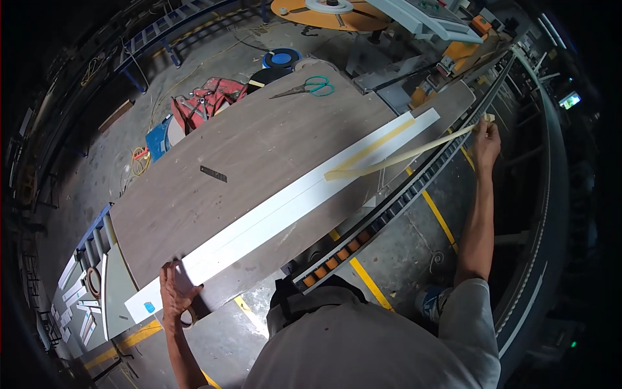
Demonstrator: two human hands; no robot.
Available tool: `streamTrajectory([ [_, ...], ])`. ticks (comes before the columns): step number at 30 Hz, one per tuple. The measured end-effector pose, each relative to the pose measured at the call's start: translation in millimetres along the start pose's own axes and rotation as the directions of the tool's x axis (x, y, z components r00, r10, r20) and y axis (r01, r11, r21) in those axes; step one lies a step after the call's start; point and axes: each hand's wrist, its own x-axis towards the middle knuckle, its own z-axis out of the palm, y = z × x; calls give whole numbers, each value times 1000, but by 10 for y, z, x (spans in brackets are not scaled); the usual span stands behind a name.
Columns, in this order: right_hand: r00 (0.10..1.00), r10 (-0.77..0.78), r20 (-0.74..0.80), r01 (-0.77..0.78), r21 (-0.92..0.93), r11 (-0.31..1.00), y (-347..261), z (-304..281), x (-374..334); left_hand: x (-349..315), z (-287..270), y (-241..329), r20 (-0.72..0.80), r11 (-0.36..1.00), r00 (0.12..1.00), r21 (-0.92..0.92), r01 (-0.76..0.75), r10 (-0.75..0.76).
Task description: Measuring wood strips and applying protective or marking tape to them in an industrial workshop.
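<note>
A long white board lies slantwise across the brown worktop. My left hand rests on its near left end with the fingers spread, beside a small blue mark. Raised at the far right, my right hand is closed on the end of a pale yellow tape strip. From there the strip slants down to the board's surface, where its other end touches. A second length of the same yellow tape lies flat along the board's far part. Partly hidden by my left wrist is a small round ring.
Green-handled scissors and a small dark flat piece lie on the worktop. A roller conveyor runs along its near right side. A red bag with tools stands past the far edge. Machinery stands at the back.
</note>
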Motion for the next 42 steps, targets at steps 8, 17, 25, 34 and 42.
streamTrajectory([
  [8,645,-372,668,361,163,918,-890,1182,-2605,990,1171,1932,-98,960,956,-18,-279,276],
  [17,593,-527,609,419,325,848,-649,1445,-2187,1573,1768,3181,-214,939,915,101,-327,342],
  [25,952,-43,302,26,60,998,946,365,726,1555,1844,3172,-116,955,956,166,-247,268],
  [34,919,-116,-377,214,230,949,1215,-753,2688,1587,1797,3249,-77,970,975,147,-195,208],
  [42,528,-306,792,-284,504,816,656,195,1643,1534,1750,3928,-337,959,914,-90,-269,225],
])
